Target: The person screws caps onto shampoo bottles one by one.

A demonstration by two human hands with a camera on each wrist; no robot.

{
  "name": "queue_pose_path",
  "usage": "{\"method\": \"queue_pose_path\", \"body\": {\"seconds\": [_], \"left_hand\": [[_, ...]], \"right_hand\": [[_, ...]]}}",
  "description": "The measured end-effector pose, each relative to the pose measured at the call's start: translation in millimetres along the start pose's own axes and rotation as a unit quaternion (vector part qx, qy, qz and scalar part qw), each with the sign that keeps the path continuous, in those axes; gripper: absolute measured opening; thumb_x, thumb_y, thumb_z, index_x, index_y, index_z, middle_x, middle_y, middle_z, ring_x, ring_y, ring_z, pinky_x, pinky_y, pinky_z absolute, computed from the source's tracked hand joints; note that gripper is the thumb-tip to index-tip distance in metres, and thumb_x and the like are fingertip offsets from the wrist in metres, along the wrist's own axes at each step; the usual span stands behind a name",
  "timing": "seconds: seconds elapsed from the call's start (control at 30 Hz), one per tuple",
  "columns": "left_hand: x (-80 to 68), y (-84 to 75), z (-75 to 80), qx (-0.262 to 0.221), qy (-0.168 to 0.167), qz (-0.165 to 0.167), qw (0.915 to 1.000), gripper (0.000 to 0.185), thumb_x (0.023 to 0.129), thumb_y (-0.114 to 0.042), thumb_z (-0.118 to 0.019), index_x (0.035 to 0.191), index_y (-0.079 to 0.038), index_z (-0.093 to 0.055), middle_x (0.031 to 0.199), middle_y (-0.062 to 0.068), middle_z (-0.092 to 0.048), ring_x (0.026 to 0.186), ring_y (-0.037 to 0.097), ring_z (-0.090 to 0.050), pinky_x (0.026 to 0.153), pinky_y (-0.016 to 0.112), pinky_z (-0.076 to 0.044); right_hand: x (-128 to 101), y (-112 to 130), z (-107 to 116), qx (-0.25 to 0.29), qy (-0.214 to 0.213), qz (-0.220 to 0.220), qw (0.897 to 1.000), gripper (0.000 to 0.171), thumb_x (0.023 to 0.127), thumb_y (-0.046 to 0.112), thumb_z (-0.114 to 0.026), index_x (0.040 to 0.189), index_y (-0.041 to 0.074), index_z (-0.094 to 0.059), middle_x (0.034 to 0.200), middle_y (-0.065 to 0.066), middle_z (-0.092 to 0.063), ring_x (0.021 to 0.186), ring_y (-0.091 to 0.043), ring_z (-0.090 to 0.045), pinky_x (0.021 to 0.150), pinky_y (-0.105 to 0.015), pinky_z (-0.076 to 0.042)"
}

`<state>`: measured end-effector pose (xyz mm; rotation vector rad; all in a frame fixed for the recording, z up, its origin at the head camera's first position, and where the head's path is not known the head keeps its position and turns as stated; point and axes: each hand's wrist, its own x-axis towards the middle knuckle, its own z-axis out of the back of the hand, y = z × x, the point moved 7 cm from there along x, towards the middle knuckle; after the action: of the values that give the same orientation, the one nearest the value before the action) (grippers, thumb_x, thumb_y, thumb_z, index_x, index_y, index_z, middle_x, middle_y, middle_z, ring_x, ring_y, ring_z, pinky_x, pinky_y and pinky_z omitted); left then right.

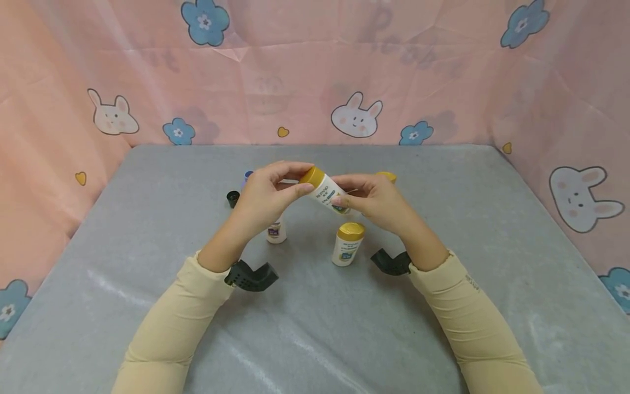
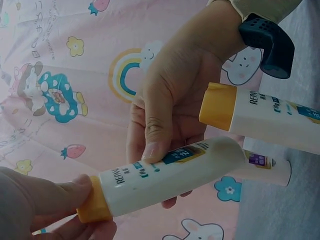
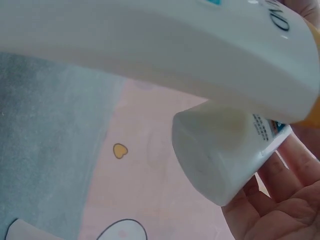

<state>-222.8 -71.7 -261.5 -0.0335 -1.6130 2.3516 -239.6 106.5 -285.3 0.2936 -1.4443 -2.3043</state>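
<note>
A white bottle [image 1: 326, 190] with a yellow cap [image 1: 312, 176] is held tilted above the table between both hands. My left hand [image 1: 268, 191] pinches the cap between thumb and fingers, as the left wrist view also shows. The bottle's body is gripped near its base by my right hand [image 1: 379, 200], thumb on the label and fingers behind. Below them, a similar white bottle [image 1: 344, 253] with a yellow cap stands upright on the table. In the right wrist view this standing bottle [image 3: 150, 45] partly covers the held one [image 3: 215, 150].
Under the left hand is a white bottle [image 1: 276, 232] with a purple label, its top hidden. A black cap-like piece [image 1: 233, 198] and a blue object [image 1: 249, 174] lie beyond that hand. Another yellow cap [image 1: 386, 176] shows behind the right hand. Grey cloth [image 1: 305, 328] covers the table.
</note>
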Motion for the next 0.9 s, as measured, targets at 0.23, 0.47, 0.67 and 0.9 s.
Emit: {"method": "queue_pose_path", "body": {"seconds": [0.23, 0.47, 0.67, 0.9], "left_hand": [[-0.5, -4.8, -1.9, -0.001, 0.001, -0.052, 0.9986, 0.035, 0.096, -0.011, -0.066, 0.131, -0.010, -0.064, 0.132, 0.005, -0.062, 0.120, 0.020, -0.062, 0.100, 0.031, -0.055], [0.2, -6.0, -1.3, 0.008, -0.003, -0.077, 0.9970, 0.032, 0.097, -0.005, -0.062, 0.129, -0.008, -0.064, 0.130, 0.007, -0.063, 0.121, 0.019, -0.061, 0.102, 0.030, -0.054], [-3.8, -14.2, -2.0, -0.029, -0.005, -0.124, 0.9919, 0.032, 0.097, -0.003, -0.060, 0.129, -0.004, -0.062, 0.129, 0.011, -0.062, 0.122, 0.020, -0.059, 0.104, 0.029, -0.052], [-9.2, -22.0, -3.0, -0.049, -0.001, -0.174, 0.9835, 0.031, 0.096, -0.001, -0.061, 0.127, 0.000, -0.062, 0.126, 0.012, -0.063, 0.117, 0.019, -0.061, 0.102, 0.027, -0.053]], "right_hand": [[0, 1, -1, 0.001, 0.005, 0.008, 1.000, 0.037, 0.097, 0.007, -0.063, 0.133, 0.001, -0.061, 0.125, -0.019, -0.067, 0.094, -0.017, -0.066, 0.077, -0.023, -0.059], [-1, 5, 0, 0.000, 0.006, 0.022, 1.000, 0.036, 0.098, 0.006, -0.061, 0.134, -0.001, -0.060, 0.125, -0.020, -0.066, 0.095, -0.014, -0.066, 0.078, -0.022, -0.058], [-7, 15, 4, -0.010, -0.008, 0.078, 0.997, 0.035, 0.097, 0.002, -0.061, 0.131, -0.005, -0.060, 0.121, -0.023, -0.068, 0.092, -0.004, -0.066, 0.079, -0.019, -0.057], [-14, 20, 9, 0.012, 0.002, 0.080, 0.997, 0.034, 0.096, 0.000, -0.061, 0.130, -0.007, -0.061, 0.114, -0.027, -0.068, 0.084, -0.008, -0.068, 0.072, -0.024, -0.060]]}}
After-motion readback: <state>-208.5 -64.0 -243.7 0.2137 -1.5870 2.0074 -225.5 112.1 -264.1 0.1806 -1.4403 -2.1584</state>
